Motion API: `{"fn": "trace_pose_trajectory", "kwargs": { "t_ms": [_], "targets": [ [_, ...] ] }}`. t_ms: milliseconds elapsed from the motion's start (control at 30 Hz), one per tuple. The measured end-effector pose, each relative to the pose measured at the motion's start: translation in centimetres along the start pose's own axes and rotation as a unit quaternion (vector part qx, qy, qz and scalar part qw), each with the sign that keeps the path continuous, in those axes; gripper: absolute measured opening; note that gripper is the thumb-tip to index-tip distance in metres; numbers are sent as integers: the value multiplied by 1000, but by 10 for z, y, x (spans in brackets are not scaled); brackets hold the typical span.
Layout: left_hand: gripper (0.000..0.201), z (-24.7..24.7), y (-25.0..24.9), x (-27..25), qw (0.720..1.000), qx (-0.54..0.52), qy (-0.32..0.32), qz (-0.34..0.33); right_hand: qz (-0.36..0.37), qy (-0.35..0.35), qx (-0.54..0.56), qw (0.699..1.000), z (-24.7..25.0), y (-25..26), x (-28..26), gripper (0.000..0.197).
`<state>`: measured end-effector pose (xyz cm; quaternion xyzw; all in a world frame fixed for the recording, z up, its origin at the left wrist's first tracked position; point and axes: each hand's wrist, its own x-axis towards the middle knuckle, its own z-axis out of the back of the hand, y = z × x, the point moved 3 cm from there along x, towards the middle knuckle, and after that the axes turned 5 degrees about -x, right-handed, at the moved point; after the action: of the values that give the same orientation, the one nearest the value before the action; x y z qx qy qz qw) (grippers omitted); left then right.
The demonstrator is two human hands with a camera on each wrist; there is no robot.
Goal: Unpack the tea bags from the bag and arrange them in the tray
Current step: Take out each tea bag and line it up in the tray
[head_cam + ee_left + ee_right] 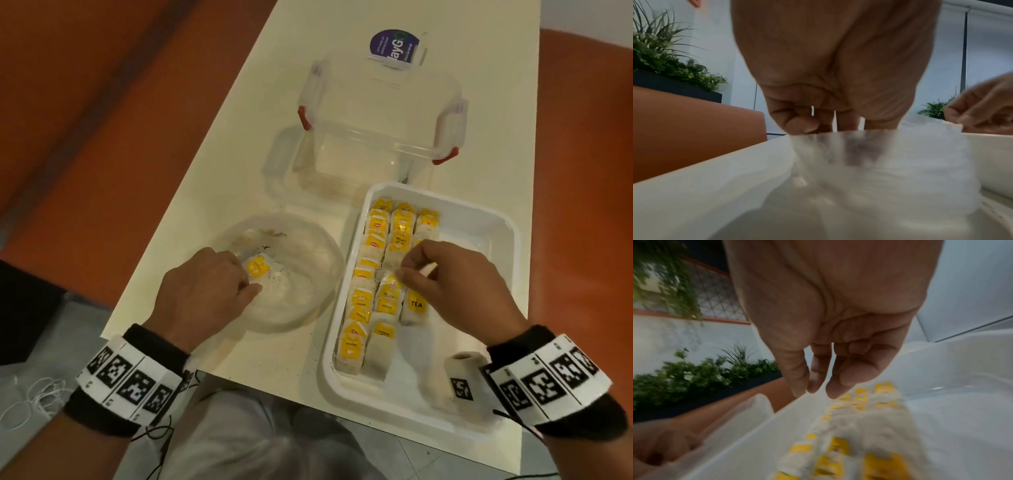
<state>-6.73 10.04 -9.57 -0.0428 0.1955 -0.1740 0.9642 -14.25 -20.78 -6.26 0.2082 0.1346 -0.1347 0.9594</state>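
A clear plastic bag (pixel 329 246) lies open on the table, left of the white tray (pixel 507 219). My left hand (pixel 246 277) reaches into the bag (pixel 890 154) with curled fingers and pinches a tea bag with a yellow tag (pixel 258 269). In the left wrist view the bag's rim hides the fingertips of my left hand (pixel 818 123). Rows of yellow-tagged tea bags (pixel 359 301) fill the tray's left half. My right hand (pixel 406 270) hovers over the middle row, fingertips at a tea bag (pixel 390 281). The right wrist view shows my right hand (pixel 813 391) with fingers loose and nothing between them, above the tea bags (pixel 859 426).
A clear storage box with red latches (pixel 376 113) stands behind the tray, its lid (pixel 277 161) beside it. A purple-labelled card (pixel 395 44) stands at the far end. The tray's right half (pixel 472 308) holds nothing. The table's near edge (pixel 219 370) is by my wrists.
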Motion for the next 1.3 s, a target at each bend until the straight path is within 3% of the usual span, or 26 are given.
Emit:
{"fn": "trace_pose_trajectory", "kwargs": {
  "t_ms": [267, 400, 533, 700, 833, 967, 1167, 1300],
  "targets": [
    [12, 13, 2, 6, 995, -76, -67, 16, 77, -18, 19, 997, -9, 73, 20, 26],
    [32, 9, -6, 11, 994, -91, -54, 18, 105, -1, -19, 994, -20, 91, 23, 36],
    [60, 9, -17, 16, 995, -87, -46, 15, 118, 10, -37, 992, -31, 94, 30, 29],
    [71, 9, -25, 25, 998, -48, -41, 16, 138, -11, 0, 990, -32, 92, 32, 23],
    [67, 2, -24, 27, 1000, -18, -7, 18, 133, 8, -12, 991, -31, 91, 32, 36],
    [49, -2, -20, 26, 1000, -14, 5, 17, 116, 9, -20, 993, -33, 88, 33, 33],
    [37, 1, -34, 30, 989, -101, -106, -34, 116, 19, -23, 993, -34, 90, 27, 36],
    [33, 1, -57, 39, 985, -86, -139, -48, 116, 37, -29, 992, -35, 89, 23, 39]
  ]
}}
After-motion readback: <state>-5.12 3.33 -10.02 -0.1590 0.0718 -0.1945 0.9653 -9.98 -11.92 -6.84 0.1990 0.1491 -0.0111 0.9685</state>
